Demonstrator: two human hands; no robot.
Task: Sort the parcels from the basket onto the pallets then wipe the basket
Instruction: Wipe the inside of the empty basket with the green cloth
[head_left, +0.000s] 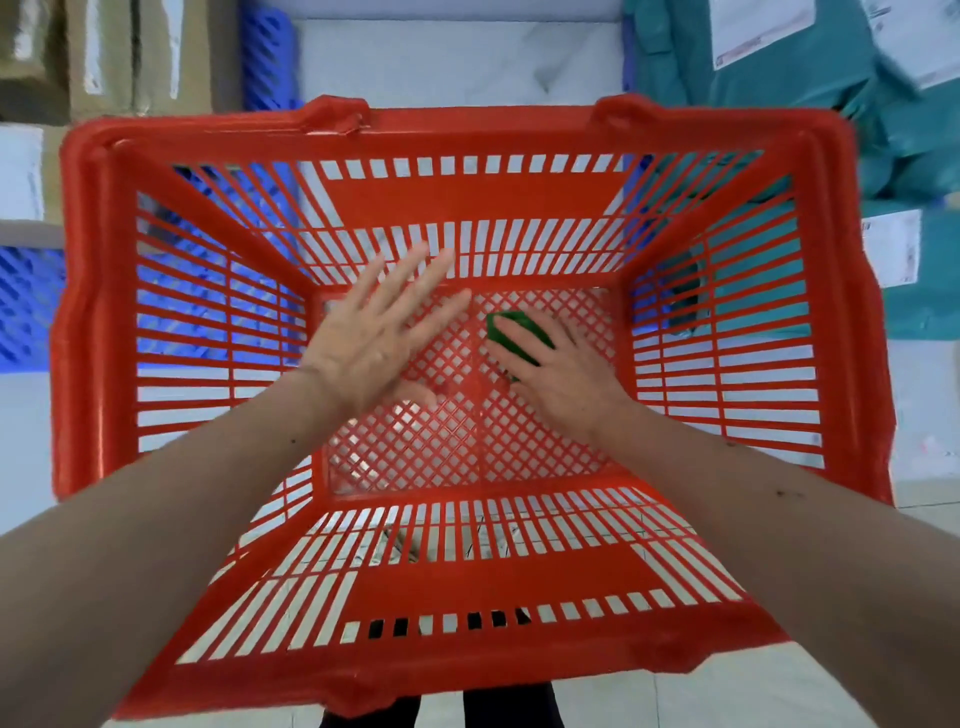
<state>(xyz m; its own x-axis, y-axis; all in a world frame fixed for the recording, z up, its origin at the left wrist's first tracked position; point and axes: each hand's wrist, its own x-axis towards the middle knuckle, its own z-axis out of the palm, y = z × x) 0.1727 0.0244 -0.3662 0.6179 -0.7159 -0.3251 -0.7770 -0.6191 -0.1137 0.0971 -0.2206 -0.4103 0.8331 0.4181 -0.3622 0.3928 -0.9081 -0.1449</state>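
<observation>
A red plastic basket (467, 130) with slatted walls and a mesh floor fills the view, and no parcels lie in it. Both my arms reach down inside it. My left hand (374, 338) hovers over the far left of the floor with straight, spread fingers and holds nothing. My right hand (561, 369) presses a green sponge (514, 327) flat against the mesh floor at the far right; its fingers lie on top of the sponge and cover most of it.
Teal mailer bags with white labels (779, 67) are piled at the upper right. Brown cardboard boxes (104, 52) stand at the upper left. Blue plastic pallets (267, 57) show behind and left of the basket. White tiled floor lies between them.
</observation>
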